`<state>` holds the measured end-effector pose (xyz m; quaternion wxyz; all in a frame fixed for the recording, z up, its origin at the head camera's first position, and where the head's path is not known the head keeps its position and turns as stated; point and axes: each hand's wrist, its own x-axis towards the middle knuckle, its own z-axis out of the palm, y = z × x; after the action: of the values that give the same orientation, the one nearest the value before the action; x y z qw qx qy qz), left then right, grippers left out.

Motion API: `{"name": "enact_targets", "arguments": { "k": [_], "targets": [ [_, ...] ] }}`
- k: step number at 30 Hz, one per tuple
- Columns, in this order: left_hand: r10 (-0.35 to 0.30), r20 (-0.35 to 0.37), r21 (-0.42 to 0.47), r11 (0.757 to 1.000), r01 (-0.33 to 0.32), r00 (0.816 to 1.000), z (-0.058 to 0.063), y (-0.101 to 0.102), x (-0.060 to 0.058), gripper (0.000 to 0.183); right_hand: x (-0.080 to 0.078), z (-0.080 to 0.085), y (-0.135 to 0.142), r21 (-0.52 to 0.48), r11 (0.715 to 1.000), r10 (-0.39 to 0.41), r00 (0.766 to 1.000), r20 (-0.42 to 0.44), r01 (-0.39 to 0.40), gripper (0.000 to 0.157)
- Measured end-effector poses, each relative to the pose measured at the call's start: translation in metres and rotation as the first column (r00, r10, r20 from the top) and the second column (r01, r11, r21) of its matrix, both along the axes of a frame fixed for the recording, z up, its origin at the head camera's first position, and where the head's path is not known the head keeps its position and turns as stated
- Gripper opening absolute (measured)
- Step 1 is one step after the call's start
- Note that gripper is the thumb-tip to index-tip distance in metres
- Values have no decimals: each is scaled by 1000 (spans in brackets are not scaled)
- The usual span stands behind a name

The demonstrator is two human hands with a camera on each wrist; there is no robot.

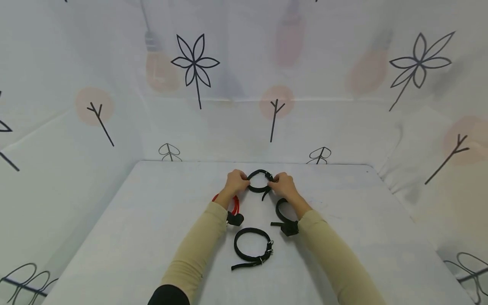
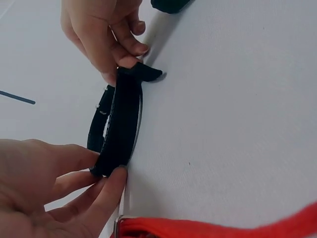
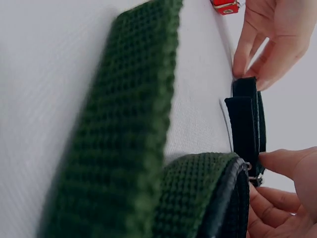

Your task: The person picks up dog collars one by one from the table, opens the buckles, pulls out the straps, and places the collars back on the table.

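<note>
A black collar (image 1: 259, 189) with a metal buckle is closed into a ring near the far side of the white table, its loose strap end pointing toward me. My left hand (image 1: 237, 181) pinches its left side between thumb and fingers. On the opposite side, my right hand (image 1: 283, 184) grips it near the buckle. From the left wrist, the band (image 2: 124, 119) shows standing on edge, with the left hand (image 2: 64, 188) below and the right hand (image 2: 99, 29) above. The right wrist view shows the buckle (image 3: 256, 179) beside the right fingers.
A red collar (image 1: 237, 205) with a black piece lies under my left forearm. Beside my right forearm lies a dark collar (image 1: 280, 214), its woven strap (image 3: 124, 124) green up close. Another black buckled collar (image 1: 248, 257) lies nearer me. A patterned cloth (image 1: 228, 127) hangs behind the table.
</note>
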<state>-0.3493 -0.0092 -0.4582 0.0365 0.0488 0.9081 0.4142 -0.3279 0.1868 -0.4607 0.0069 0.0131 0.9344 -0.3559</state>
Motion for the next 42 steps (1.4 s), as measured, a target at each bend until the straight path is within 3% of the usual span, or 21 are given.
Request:
{"name": "enact_targets", "arguments": {
  "k": [7, 12, 20, 23, 27, 32, 35, 37, 42],
  "targets": [
    [46, 1, 49, 998, -46, 999, 3, 0, 3, 21, 3, 1, 0, -70, 998, 4, 1000, 4, -4, 43],
    [35, 5, 148, 988, -35, 999, 8, -2, 8, 21, 6, 9, 2, -142, 990, -9, 1000, 23, 13, 44],
    [-100, 68, 319, 945, 73, 993, 18, -11, 15, 31, 13, 22, 11, -188, 982, 33, 999, 8, -30, 39],
    [-156, 92, 333, 936, 118, 983, 19, -17, 17, 35, 16, 23, 15, -178, 981, 77, 997, -19, -80, 39],
    [-240, 66, 286, 935, 212, 969, 17, -25, 19, 37, 20, 24, 20, -158, 978, 126, 990, -66, -135, 38],
    [-362, 17, 239, 907, 348, 932, 16, -28, 23, 32, 26, 26, 26, -170, 974, 138, 987, -85, -151, 38],
    [-438, -6, 228, 875, 427, 899, 17, -27, 26, 24, 28, 27, 29, -159, 972, 158, 982, -100, -172, 41],
    [-490, -23, 235, 845, 481, 872, 17, -26, 28, 21, 28, 26, 30, -152, 969, 176, 978, -113, -193, 42],
    [-615, -57, 293, 743, 602, 786, 18, -21, 35, 22, 29, 25, 32, -144, 957, 232, 961, -152, -253, 37]
  ]
}}
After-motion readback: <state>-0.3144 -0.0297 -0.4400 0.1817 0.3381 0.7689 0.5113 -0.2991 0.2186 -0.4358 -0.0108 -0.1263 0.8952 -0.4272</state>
